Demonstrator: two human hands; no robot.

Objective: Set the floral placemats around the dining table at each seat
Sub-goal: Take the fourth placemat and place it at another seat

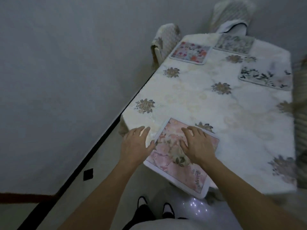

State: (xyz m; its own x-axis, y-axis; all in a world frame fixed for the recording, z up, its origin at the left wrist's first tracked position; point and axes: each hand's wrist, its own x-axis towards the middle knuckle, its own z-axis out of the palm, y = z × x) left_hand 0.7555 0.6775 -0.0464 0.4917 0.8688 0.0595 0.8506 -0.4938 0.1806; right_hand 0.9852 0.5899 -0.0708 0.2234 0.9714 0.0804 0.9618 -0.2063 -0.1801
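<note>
A pink floral placemat (pixel 167 166) lies at the near end of the dining table (pixel 216 113), its near corner hanging over the edge. My right hand (pixel 197 143) rests flat on it with fingers spread. My left hand (pixel 136 143) lies on the tablecloth beside the mat's left edge, thumb touching that edge. Three other mats lie farther off: a red-flowered placemat (pixel 191 53) at the far left, a pale green placemat (pixel 234 44) at the far end, and a white placemat with dark leaves (pixel 265 77) at the right side.
Two covered chairs stand at the far side, one (pixel 166 40) by the far left corner and one (pixel 232 15) at the far end. A grey wall runs along the left, with a black strip (pixel 93 151) at its base. My feet (pixel 154 208) stand below the table's near edge.
</note>
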